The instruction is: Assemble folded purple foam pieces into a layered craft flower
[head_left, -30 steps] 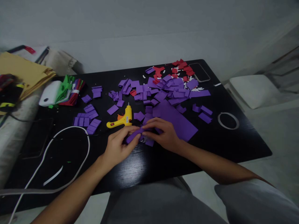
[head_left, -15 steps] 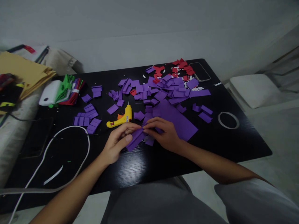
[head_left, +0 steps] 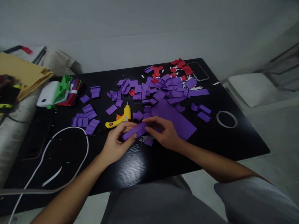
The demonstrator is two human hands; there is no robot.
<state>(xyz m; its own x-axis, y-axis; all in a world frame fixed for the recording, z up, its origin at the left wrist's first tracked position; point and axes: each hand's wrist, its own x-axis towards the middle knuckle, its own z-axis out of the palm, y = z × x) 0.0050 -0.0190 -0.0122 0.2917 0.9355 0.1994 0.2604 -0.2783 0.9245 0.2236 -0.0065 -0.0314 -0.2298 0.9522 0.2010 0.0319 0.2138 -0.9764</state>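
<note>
Two bare hands fold or press a strip of purple paper above the bench, toward the middle of its near edge. The strip slants between the hands, its right end higher in the view than its left. The left hand has a narrow grip, closed on the strip's left part, the thumb lying along its near side. The right hand pinches the strip's right end between thumb and fingers; its grip is likewise narrow. Below the strip lies a grey metal tool, partly hidden. Just beyond the left hand rests a yellow glue gun, nozzle toward the far edge. A large purple sheet extends from under the right hand toward the right edge. Farther back, a heap of purple pieces spreads toward the far edge, with red scraps near the far right corner, beside a rectangular frame. A ring lies near the right edge. Folded purple pieces sit left of the glue gun. Near the far left corner stand a green bundle and a white block; a white cable loops toward the near left corner.
</note>
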